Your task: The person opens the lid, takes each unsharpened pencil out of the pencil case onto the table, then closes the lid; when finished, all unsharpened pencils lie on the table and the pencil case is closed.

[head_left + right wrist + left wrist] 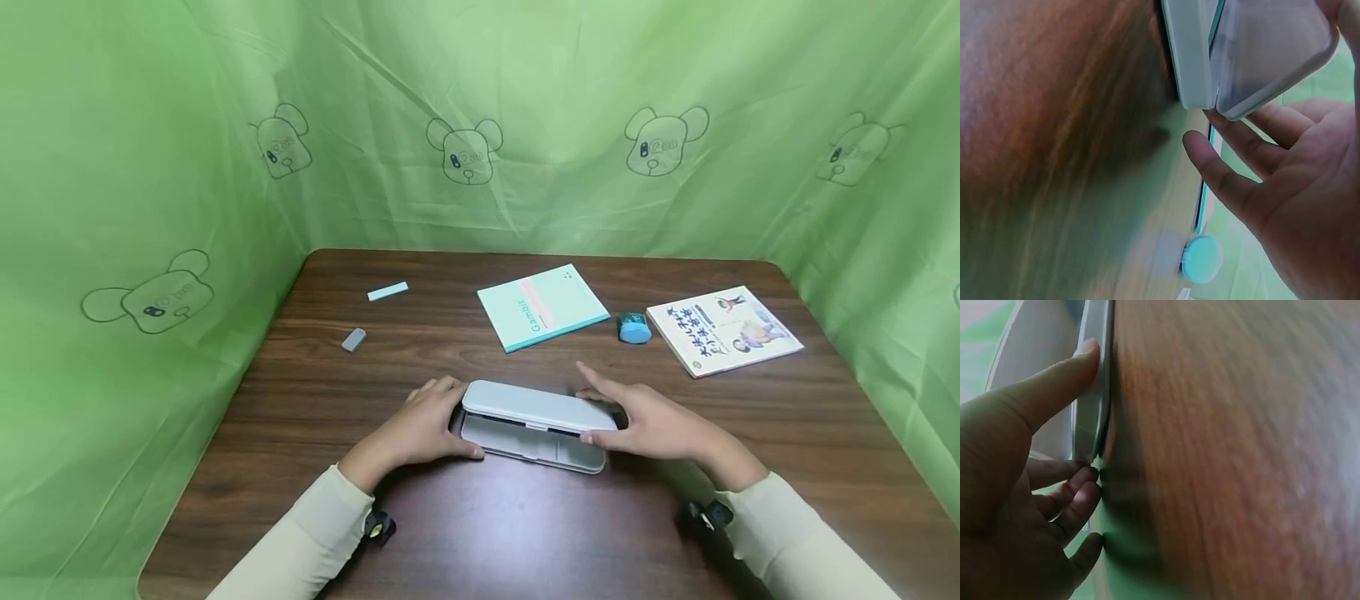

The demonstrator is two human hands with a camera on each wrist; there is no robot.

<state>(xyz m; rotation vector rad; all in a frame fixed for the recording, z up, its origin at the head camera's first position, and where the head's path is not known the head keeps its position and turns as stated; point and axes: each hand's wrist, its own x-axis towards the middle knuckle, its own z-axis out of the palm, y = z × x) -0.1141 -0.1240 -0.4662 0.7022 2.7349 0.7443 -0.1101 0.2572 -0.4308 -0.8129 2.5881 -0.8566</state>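
Observation:
A white pencil case [536, 406] lies on the table with its lid partly raised, its grey inside showing at the front. At its left end, my left hand [426, 427] grips it, thumb on the base's front edge and fingers at the end. In the left wrist view, the thumb crosses the rim of the pencil case [1093, 394]. My right hand [648, 421] holds the lid's right end, thumb at the front corner and fingers behind. The right wrist view shows the lid [1279, 50] tilted up from the base, with the index finger extended.
Beyond the case lie a mint notebook [542, 307], a blue round-topped container [634, 327] and a white illustrated book [723, 330]. To the left are a small grey block [354, 339] and a pale blue strip [387, 291]. Green curtains surround the brown table [285, 400].

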